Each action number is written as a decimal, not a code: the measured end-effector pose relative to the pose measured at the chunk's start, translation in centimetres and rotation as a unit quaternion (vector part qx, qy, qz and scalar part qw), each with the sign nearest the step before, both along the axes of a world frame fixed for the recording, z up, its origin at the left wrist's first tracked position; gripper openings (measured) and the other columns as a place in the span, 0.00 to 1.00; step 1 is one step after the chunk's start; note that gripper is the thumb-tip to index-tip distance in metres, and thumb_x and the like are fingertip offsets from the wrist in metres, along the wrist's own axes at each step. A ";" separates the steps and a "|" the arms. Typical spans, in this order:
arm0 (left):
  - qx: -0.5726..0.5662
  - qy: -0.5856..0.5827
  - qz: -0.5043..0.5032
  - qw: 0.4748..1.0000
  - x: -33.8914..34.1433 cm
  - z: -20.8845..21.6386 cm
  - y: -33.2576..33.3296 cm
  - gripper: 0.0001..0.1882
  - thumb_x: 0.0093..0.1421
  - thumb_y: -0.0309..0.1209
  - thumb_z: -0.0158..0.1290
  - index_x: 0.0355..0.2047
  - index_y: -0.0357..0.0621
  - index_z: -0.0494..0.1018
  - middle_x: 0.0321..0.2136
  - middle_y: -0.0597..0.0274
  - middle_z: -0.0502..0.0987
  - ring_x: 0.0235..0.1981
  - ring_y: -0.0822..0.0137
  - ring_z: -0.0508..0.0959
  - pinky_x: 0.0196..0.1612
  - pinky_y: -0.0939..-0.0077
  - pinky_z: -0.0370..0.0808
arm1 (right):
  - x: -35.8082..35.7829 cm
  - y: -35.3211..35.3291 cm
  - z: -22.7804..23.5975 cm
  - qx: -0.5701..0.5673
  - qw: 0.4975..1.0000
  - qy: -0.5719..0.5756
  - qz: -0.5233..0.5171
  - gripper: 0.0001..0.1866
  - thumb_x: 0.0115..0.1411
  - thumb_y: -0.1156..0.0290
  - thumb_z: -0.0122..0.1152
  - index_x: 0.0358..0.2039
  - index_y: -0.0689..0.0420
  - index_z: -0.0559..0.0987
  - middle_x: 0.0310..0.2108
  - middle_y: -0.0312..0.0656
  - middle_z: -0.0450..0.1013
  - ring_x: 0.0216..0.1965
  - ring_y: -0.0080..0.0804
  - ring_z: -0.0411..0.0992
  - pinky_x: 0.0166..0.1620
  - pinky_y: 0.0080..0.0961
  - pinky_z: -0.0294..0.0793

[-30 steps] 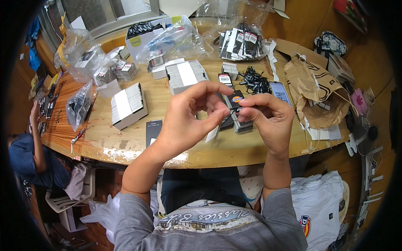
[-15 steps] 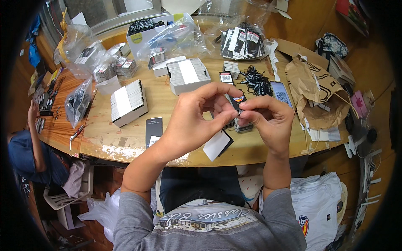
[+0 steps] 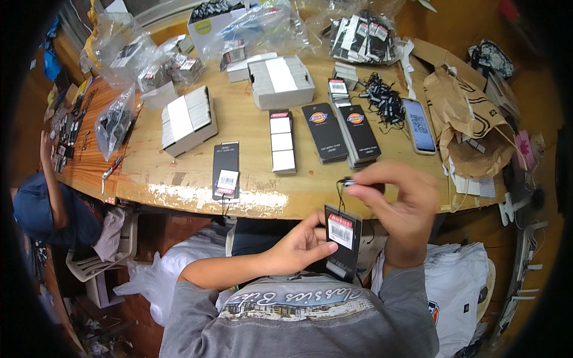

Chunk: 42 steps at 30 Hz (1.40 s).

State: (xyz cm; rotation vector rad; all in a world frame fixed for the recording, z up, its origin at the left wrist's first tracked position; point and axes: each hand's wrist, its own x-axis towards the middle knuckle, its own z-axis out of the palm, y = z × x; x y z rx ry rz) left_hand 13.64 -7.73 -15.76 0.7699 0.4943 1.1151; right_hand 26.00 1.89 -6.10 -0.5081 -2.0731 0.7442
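Note:
My left hand [image 3: 301, 244] is closed on a black hang tag [image 3: 345, 247] with a red-and-white barcode sticker, held upright just off the table's front edge. Above it, my right hand [image 3: 403, 206] pinches the black plastic end of a string [image 3: 339, 200] that runs down to the top of the tag. Beyond my hands lie two stacks of black tags, the left stack [image 3: 324, 134] and the right stack [image 3: 361, 138]. Left of them is a strip-like stack of white stickered tags [image 3: 283, 146]. A strung black tag [image 3: 225, 164] rests near the front edge.
Two white boxes packed with cards, one left [image 3: 190, 122] and one farther back [image 3: 283, 83], stand on the table. A heap of black strings [image 3: 383, 101], a phone [image 3: 419, 126] and a brown paper bag [image 3: 459, 110] are at right. A co-worker's arm [image 3: 52, 194] shows far left.
My hands were together above the tag stacks with fingertips meeting. They have come down toward me and parted, the left now gripping the tag's body and the right the string's end.

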 end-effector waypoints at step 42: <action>0.343 0.801 0.074 0.485 -15.0 5.1 8.6 0.14 0.41 0.28 0.54 0.32 0.46 0.71 0.28 0.62 0.68 0.35 0.63 0.67 0.44 0.69 0.60 | -2.1 -2.7 -8.6 0.047 0.965 -0.192 0.171 0.08 0.45 0.71 0.52 0.27 0.57 0.73 0.31 0.43 0.69 0.31 0.35 0.70 0.32 0.27 0.71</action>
